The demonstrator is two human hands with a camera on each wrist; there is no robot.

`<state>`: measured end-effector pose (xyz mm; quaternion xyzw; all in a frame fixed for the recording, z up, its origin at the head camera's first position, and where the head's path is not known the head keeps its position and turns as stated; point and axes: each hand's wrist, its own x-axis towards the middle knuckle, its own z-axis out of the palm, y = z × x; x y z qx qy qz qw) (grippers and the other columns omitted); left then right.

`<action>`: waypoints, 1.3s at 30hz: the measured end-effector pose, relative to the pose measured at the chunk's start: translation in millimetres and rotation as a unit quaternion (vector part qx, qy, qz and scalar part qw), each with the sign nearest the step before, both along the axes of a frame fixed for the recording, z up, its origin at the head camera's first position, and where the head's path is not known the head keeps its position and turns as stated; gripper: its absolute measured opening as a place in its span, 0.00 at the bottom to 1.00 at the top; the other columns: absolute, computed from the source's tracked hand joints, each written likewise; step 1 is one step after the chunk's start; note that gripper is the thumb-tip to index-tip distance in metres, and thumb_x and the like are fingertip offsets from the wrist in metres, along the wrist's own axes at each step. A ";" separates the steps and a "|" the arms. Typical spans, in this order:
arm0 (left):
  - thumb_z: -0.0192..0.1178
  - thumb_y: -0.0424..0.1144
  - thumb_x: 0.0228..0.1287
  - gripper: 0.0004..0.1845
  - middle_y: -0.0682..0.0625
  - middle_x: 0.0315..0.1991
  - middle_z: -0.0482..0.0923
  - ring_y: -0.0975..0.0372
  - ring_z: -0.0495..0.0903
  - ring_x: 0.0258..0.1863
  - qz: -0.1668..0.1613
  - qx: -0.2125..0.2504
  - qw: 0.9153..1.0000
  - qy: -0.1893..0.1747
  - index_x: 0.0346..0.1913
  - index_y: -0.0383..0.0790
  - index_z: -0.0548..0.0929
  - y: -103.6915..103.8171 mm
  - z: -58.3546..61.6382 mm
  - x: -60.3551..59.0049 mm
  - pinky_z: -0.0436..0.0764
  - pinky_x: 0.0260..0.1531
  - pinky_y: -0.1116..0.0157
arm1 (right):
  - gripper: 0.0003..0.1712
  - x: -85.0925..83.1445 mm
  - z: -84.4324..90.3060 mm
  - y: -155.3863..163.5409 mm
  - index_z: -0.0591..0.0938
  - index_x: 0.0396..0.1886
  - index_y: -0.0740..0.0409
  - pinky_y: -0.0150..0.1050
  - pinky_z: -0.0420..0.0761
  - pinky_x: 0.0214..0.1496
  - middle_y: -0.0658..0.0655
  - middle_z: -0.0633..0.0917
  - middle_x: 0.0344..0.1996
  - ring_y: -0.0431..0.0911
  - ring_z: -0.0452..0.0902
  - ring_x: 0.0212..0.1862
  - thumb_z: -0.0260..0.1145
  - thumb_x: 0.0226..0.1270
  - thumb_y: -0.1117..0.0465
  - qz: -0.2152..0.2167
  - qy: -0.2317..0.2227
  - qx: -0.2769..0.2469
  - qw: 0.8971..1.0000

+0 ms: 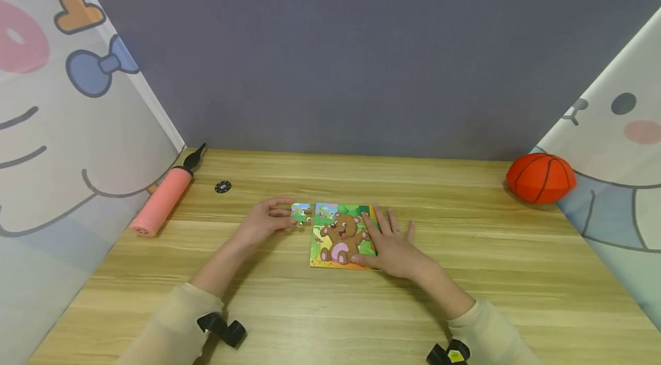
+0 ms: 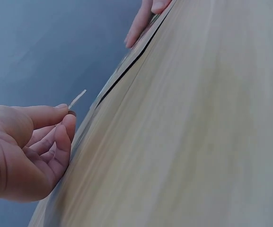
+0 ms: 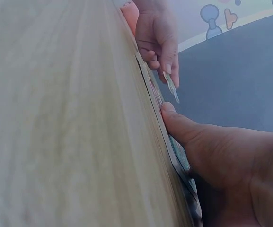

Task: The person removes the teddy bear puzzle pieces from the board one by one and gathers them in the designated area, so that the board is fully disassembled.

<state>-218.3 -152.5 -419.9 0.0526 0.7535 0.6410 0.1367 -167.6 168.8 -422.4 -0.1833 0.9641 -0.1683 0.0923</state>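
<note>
A square jigsaw puzzle (image 1: 319, 259) showing a brown bear lies flat on the table. Just off its upper left side, my left hand (image 1: 260, 225) pinches a small puzzle piece (image 1: 300, 211) between thumb and fingers; a green and blue scene is printed on it. Seen edge-on in the left wrist view, the thin piece (image 2: 78, 97) is raised at a tilt above the tabletop. My right hand (image 1: 396, 251) rests on the right part of the puzzle with fingers spread, covering that edge. In the right wrist view its thumb (image 3: 176, 122) lies along the board.
At the table's left edge lies a pink hand pump (image 1: 164, 200) with a black nozzle. A black round chip (image 1: 223, 186) sits near it. Far right, a red ball (image 1: 541, 178) rests by the side panel. A grey wall (image 1: 330, 55) closes off the back of the wooden table (image 1: 330, 319).
</note>
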 end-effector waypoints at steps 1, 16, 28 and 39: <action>0.66 0.27 0.66 0.29 0.36 0.51 0.81 0.55 0.85 0.39 0.002 0.000 1.000 -0.001 0.69 0.31 0.72 -2.9 -0.6 0.3 0.85 0.42 0.62 | 0.60 0.1 0.1 0.1 0.49 0.83 0.55 0.84 0.30 0.61 0.63 0.38 0.81 0.69 0.27 0.77 0.61 0.65 0.27 -0.002 -0.003 0.000 1.000; 0.65 0.29 0.68 0.31 0.39 0.51 0.82 0.60 0.84 0.36 0.007 0.001 1.000 0.004 0.71 0.31 0.69 -45.1 -5.6 0.9 0.82 0.33 0.68 | 0.59 -1.1 1.2 0.1 0.49 0.83 0.49 0.84 0.28 0.59 0.61 0.39 0.81 0.71 0.27 0.77 0.59 0.64 0.25 -0.007 -0.006 0.021 1.000; 0.63 0.26 0.68 0.32 0.43 0.49 0.83 0.63 0.84 0.35 0.029 0.014 0.999 0.014 0.72 0.25 0.65 -83.5 -6.1 4.6 0.82 0.30 0.69 | 0.59 -1.3 3.2 -0.4 0.48 0.83 0.50 0.84 0.27 0.59 0.60 0.38 0.81 0.71 0.25 0.76 0.59 0.64 0.26 -0.005 -0.008 0.014 1.000; 0.62 0.28 0.70 0.33 0.43 0.51 0.82 0.64 0.83 0.36 0.036 0.001 0.999 0.011 0.74 0.25 0.61 -106.6 -2.6 4.2 0.83 0.30 0.69 | 0.59 -0.9 2.7 0.9 0.50 0.83 0.52 0.85 0.27 0.58 0.61 0.38 0.81 0.72 0.26 0.76 0.60 0.64 0.26 -0.001 -0.007 0.002 1.000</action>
